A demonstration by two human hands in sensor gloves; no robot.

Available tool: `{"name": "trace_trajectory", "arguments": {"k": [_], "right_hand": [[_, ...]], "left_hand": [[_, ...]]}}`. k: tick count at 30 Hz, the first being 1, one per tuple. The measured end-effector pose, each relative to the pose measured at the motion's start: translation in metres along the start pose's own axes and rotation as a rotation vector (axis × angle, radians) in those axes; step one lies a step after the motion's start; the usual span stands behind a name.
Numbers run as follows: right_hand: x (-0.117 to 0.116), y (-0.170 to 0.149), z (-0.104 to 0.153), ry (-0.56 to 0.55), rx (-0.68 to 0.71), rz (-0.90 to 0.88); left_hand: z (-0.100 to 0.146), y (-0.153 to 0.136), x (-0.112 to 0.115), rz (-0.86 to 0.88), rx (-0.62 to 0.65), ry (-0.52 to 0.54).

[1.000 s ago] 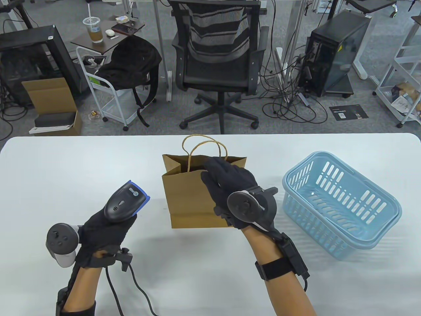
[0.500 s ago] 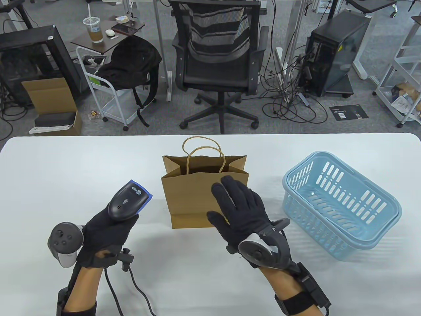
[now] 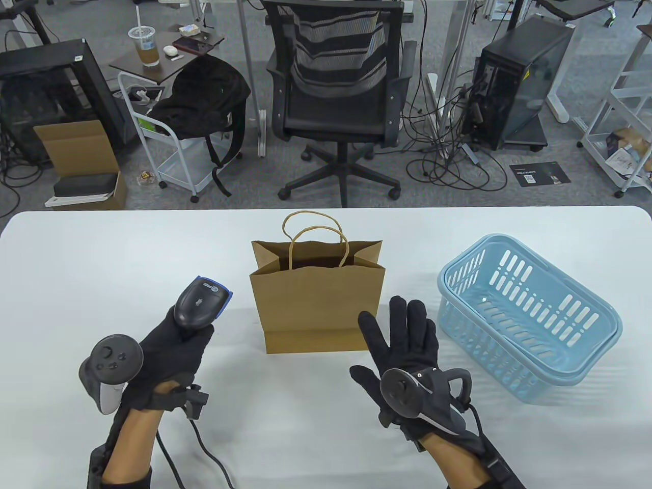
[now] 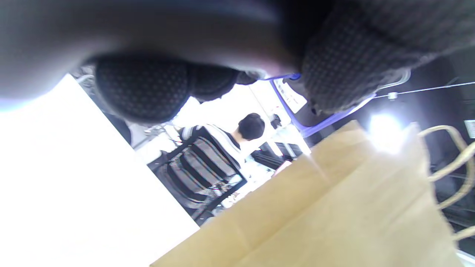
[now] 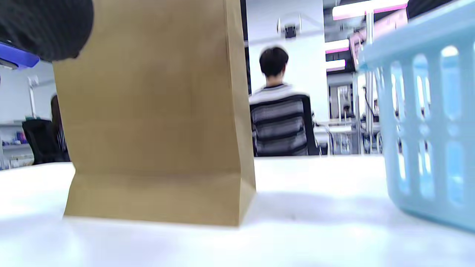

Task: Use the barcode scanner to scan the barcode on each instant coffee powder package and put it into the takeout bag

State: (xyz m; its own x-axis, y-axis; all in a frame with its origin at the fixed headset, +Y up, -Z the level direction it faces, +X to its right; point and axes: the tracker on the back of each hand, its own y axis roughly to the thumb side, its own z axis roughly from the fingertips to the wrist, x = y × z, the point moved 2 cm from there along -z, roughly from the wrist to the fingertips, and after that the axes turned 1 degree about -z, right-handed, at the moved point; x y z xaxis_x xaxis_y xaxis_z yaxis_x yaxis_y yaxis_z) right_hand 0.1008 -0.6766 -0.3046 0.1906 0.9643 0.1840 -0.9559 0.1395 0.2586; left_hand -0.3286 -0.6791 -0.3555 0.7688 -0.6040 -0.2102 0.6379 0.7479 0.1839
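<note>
Flanking the upright takeout bag (image 3: 316, 305): left grip (image 3: 168, 356) round the barcode scanner (image 3: 199, 307), right grip (image 3: 407, 351) wide beside the blue basket (image 3: 530, 310).

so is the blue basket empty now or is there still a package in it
Empty: in the table view the blue basket shows only its bare slotted floor and walls, no package inside.

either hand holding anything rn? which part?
The left hand grips the barcode scanner by its handle, head pointing up and away. The right hand holds nothing; its fingers are spread open above the table, near the takeout bag.
</note>
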Motion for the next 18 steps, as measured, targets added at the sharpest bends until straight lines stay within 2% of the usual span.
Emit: {"name": "trace_trajectory", "arguments": {"k": [6, 11, 18], "right_hand": [[-0.02, 0.005, -0.002, 0.145, 0.015, -0.027], [-0.027, 0.003, -0.004, 0.177, 0.0, -0.03], [-0.03, -0.003, -0.006, 0.206, -0.022, -0.047]], "left_hand": [[-0.002, -0.025, 0.006, -0.103, -0.197, -0.013], [-0.003, -0.046, 0.012, -0.199, -0.354, -0.056], [-0.001, -0.07, 0.012, -0.256, -0.524, -0.044]]}}
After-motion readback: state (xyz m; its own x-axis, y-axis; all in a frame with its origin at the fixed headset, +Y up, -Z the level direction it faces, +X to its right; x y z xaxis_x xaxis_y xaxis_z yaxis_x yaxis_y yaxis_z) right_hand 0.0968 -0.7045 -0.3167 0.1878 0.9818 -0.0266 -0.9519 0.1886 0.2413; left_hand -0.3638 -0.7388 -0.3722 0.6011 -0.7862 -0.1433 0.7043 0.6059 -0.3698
